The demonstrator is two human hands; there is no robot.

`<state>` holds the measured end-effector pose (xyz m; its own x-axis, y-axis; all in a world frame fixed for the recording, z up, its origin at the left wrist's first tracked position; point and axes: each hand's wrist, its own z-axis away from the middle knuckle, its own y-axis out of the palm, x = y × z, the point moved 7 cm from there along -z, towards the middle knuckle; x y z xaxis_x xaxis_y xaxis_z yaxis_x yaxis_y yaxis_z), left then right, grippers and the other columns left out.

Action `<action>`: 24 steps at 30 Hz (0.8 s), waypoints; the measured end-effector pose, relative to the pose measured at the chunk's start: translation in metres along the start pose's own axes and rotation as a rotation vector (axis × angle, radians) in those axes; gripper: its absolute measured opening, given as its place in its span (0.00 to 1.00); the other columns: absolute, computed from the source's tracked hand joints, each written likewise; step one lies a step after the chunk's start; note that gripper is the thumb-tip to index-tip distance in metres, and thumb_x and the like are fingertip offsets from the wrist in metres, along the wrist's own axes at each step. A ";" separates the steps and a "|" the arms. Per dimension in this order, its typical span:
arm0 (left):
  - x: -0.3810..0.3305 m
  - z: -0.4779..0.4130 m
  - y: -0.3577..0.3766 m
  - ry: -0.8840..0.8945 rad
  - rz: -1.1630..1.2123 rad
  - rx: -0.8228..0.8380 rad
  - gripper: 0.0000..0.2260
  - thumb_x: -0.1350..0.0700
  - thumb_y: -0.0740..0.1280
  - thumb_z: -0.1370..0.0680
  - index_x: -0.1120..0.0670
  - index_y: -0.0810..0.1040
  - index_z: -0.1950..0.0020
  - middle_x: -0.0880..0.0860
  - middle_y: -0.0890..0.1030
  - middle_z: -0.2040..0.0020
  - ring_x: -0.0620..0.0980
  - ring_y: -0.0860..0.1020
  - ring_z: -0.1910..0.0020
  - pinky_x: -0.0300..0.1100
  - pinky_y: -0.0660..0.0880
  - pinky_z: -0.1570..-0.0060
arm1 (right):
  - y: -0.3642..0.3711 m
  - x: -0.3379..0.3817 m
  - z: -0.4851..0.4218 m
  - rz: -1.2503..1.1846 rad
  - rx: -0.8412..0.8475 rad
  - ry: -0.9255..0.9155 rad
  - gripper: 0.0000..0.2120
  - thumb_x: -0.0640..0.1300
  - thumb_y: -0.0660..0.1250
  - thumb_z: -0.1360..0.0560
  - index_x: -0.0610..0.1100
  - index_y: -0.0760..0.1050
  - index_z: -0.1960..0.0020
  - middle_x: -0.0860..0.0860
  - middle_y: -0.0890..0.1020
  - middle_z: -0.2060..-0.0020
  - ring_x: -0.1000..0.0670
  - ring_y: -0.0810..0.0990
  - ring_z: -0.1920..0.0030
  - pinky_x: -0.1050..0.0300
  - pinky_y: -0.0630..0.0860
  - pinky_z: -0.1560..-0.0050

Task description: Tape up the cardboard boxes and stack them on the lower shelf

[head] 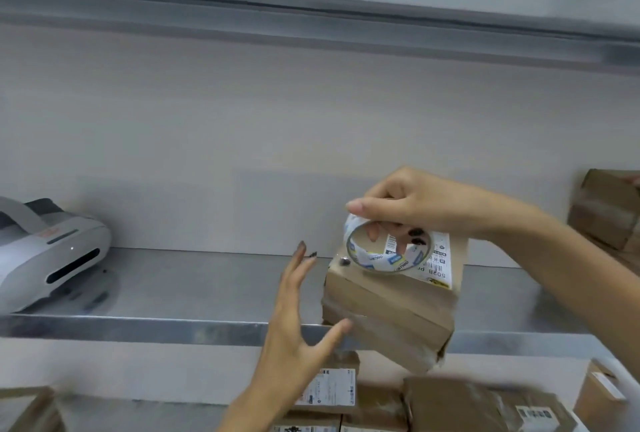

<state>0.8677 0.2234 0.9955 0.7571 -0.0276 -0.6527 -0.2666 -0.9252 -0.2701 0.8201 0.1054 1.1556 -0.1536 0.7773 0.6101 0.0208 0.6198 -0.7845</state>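
A taped brown cardboard box [388, 314] with a white label sits tilted at the front edge of the steel shelf [207, 289]. On top of it lies a roll of clear tape [388, 251], and my right hand [412, 203] grips the roll from above, fingers curled through its ring. My left hand [298, 314] is spread beside the box's left side, its thumb at the box's lower front corner and its fingers straight.
A grey label printer [48, 251] stands on the shelf at the left. More cardboard boxes [606, 210] are stacked at the shelf's right end. Several boxes [467, 404] lie on the surface below. An upper shelf [311, 5] runs overhead.
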 end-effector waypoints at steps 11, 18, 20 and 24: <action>-0.020 -0.066 0.004 0.122 -0.072 0.361 0.32 0.38 0.74 0.32 0.37 0.66 0.30 0.28 0.65 0.31 0.36 0.60 0.27 0.35 0.62 0.30 | 0.006 0.008 -0.005 0.058 0.103 -0.032 0.21 0.56 0.65 0.24 0.40 0.80 0.65 0.56 0.67 0.79 0.53 0.65 0.76 0.58 0.70 0.72; -0.028 -0.054 -0.037 0.157 -0.574 0.192 0.32 0.26 0.61 0.32 0.47 0.71 0.39 0.36 0.71 0.34 0.37 0.48 0.23 0.53 0.48 0.24 | 0.014 0.024 -0.017 0.174 0.117 -0.099 0.20 0.57 0.65 0.24 0.43 0.79 0.65 0.55 0.66 0.79 0.53 0.62 0.76 0.64 0.63 0.74; -0.025 -0.055 -0.044 0.098 -0.600 0.227 0.33 0.25 0.60 0.34 0.46 0.70 0.38 0.32 0.70 0.40 0.35 0.50 0.24 0.51 0.47 0.24 | 0.013 0.024 -0.019 0.243 0.094 -0.126 0.20 0.56 0.66 0.24 0.47 0.76 0.70 0.55 0.68 0.80 0.54 0.64 0.77 0.66 0.62 0.76; -0.021 -0.054 -0.047 0.065 -0.603 0.238 0.34 0.25 0.58 0.35 0.44 0.69 0.36 0.34 0.71 0.36 0.34 0.55 0.26 0.51 0.49 0.24 | 0.007 0.013 -0.011 0.386 0.005 -0.159 0.21 0.51 0.67 0.25 0.46 0.71 0.74 0.55 0.65 0.80 0.57 0.63 0.78 0.68 0.58 0.76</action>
<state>0.8962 0.2469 1.0598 0.8475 0.4407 -0.2959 0.0971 -0.6768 -0.7298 0.8295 0.1206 1.1592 -0.2862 0.9260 0.2461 0.1025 0.2850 -0.9530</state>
